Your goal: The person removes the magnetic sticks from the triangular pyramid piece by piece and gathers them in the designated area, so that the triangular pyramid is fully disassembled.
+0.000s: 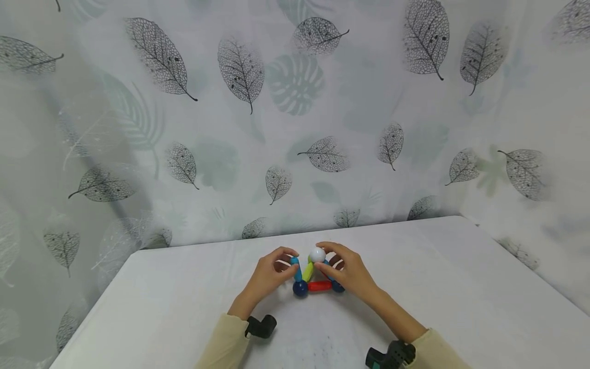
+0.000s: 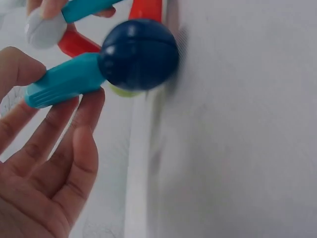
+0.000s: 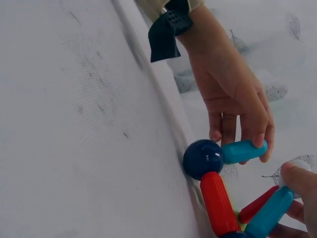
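My left hand (image 1: 271, 272) pinches a light-blue rod (image 2: 67, 82) between thumb and fingertips. That rod stands up from a navy ball (image 1: 300, 288) on the table, its upper end bare. With thumb and fingers my right hand (image 1: 351, 270) grips a white ball (image 1: 317, 254) at the top of the structure. A yellow-green rod (image 1: 308, 272) slants up toward the white ball. Another light-blue rod (image 3: 270, 212) meets the white ball beside my right thumb. Low down, a red rod (image 1: 320, 286) joins the navy ball to a second navy ball (image 1: 338, 286); another red rod (image 3: 257, 204) lies behind.
A white-covered table (image 1: 184, 302) lies under the structure, with faint dark marks near its front. Behind it hangs a leaf-printed curtain (image 1: 295, 128). Dark wrist cameras (image 1: 261, 326) are strapped to both forearms.
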The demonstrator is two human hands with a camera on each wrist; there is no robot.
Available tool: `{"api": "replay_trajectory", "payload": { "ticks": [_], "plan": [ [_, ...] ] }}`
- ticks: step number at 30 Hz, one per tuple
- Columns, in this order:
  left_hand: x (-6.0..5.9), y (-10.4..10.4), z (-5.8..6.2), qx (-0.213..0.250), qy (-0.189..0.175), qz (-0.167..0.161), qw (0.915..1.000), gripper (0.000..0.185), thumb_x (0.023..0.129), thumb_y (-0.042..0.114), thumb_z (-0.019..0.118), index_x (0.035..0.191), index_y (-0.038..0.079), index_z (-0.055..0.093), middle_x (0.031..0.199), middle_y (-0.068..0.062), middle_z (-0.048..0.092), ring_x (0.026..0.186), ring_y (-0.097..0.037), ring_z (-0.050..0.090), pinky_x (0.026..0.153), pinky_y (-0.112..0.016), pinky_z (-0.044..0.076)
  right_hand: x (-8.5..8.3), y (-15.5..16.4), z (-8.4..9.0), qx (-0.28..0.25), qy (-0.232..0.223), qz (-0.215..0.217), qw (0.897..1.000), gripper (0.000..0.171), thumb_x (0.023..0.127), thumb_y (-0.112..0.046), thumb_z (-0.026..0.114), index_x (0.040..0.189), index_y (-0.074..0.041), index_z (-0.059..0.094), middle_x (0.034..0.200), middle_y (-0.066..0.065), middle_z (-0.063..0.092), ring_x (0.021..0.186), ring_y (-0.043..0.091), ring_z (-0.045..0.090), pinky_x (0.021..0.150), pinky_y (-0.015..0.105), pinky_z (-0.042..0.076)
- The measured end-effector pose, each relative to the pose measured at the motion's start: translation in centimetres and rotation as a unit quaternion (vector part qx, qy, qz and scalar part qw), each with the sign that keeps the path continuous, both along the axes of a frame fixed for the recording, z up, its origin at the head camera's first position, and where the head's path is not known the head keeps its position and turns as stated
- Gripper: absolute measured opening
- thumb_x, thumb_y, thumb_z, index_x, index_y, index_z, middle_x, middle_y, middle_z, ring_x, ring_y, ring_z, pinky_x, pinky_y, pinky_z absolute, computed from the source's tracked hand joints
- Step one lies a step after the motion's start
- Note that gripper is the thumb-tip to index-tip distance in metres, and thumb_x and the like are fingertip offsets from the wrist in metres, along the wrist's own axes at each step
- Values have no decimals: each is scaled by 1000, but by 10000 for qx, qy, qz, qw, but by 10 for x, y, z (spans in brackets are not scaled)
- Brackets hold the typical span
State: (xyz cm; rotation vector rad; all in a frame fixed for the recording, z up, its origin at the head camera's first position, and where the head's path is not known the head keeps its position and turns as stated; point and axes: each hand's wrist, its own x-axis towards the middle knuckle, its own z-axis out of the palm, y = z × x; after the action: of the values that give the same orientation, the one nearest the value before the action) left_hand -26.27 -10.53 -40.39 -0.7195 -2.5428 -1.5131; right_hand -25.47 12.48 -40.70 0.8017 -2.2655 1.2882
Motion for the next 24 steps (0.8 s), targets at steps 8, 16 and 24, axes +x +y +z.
{"api": "replay_trajectory", "payload": {
  "ticks": [8, 16, 24],
  "plan": [
    [-5, -8, -8, -30, -300, 276, 9992, 31, 91, 18, 70, 118, 3, 63, 102, -11, 67, 87, -22, 67, 71, -26, 54, 1, 0, 1, 16, 36, -2, 10000, 44, 83, -10, 78, 123, -5, 62, 101, 8, 67, 74, 11, 61, 66, 27, 56],
    [-8, -15, -15, -320, -485, 487, 9971, 31, 92, 25, 69, 114, 4, 61, 103, -9, 70, 96, -25, 66, 83, -41, 53, 2, 0, 3, 1, -15, -34, 10000, 43, 82, -9, 78, 122, -5, 63, 100, 8, 66, 73, 11, 61, 66, 27, 56],
    [-9, -19, -22, -601, -175, 425, 9971, 29, 91, 26, 70, 111, 4, 66, 103, -6, 70, 97, -24, 64, 82, -35, 51, 2, 0, 2, -21, -123, -46, 9999, 42, 83, -10, 78, 122, -7, 63, 100, 7, 66, 73, 11, 61, 66, 27, 55]
  ]
}}
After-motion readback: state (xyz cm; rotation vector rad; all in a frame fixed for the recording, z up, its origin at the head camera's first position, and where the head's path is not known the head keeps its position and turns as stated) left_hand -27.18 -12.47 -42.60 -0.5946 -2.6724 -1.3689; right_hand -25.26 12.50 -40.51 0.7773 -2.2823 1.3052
